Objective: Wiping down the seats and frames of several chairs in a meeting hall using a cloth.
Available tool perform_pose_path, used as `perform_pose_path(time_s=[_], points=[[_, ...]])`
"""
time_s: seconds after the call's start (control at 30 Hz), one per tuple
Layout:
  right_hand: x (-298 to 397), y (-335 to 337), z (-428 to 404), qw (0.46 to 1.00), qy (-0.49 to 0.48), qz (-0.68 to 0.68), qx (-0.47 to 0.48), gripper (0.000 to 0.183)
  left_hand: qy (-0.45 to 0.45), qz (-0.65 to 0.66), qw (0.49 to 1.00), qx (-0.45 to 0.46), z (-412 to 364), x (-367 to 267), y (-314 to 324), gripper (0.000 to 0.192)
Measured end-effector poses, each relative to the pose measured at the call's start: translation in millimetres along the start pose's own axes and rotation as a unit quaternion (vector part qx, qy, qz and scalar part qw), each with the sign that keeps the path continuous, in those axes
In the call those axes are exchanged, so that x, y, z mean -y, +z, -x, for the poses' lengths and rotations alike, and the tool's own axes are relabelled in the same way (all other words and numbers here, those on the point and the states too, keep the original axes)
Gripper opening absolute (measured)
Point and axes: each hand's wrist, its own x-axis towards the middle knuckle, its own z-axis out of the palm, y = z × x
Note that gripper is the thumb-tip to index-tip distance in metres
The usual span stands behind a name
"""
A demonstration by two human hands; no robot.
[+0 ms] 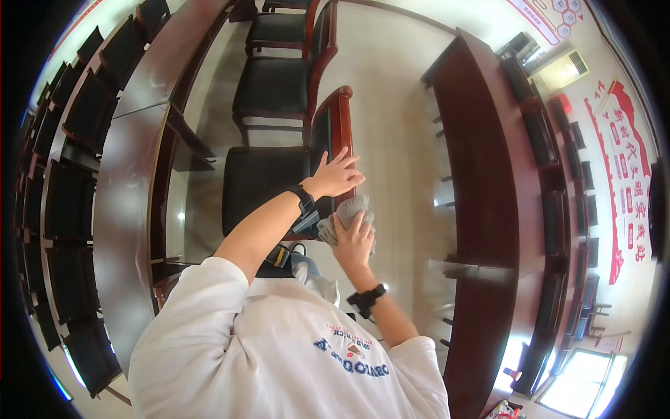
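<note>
A wooden chair with a red-brown frame [344, 123] and a black padded seat [261, 178] stands before me. Across the top rail of its backrest lies my left hand [335, 175], fingers spread and holding nothing. My right hand [355, 243] grips a crumpled grey cloth [353, 208] against the near end of that same rail. The cloth hides that corner of the backrest. Black bands circle both wrists. A small grey flat object [306, 222] shows beneath my left wrist; I cannot tell what it is.
More black-seated chairs [275, 86] line up beyond this one. A long dark table [131, 173] runs along the left, with rows of chairs [70, 199] behind it. On the right stands a row of red-brown desks [484, 157]. Pale floor [390, 131] lies between.
</note>
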Motion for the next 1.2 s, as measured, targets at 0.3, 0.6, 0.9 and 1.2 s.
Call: perform_pose_path(time_s=[0.3,0.6,0.9,1.2], points=[[-76.7,-32.8,7.2,0.828,0.115,-0.522,0.17,0.059,0.011,0.033,0.998,0.057,-11.0,0.8,-17.6,0.042],[-65.5,-132.4,-67.0,0.209,0.292,-0.93,0.08,0.045,-0.097,0.902,0.349,0.237,9.9,-4.4,-35.6,0.052],[28.8,-116.1,-174.4,0.329,0.307,-0.867,0.214,0.055,-0.049,0.965,0.257,0.034,94.2,52.3,-55.8,0.053],[57.6,-36.6,-265.4,0.684,0.231,-0.603,0.34,0.041,-0.133,0.975,0.15,-0.093,91.3,122.3,-49.1,0.054]])
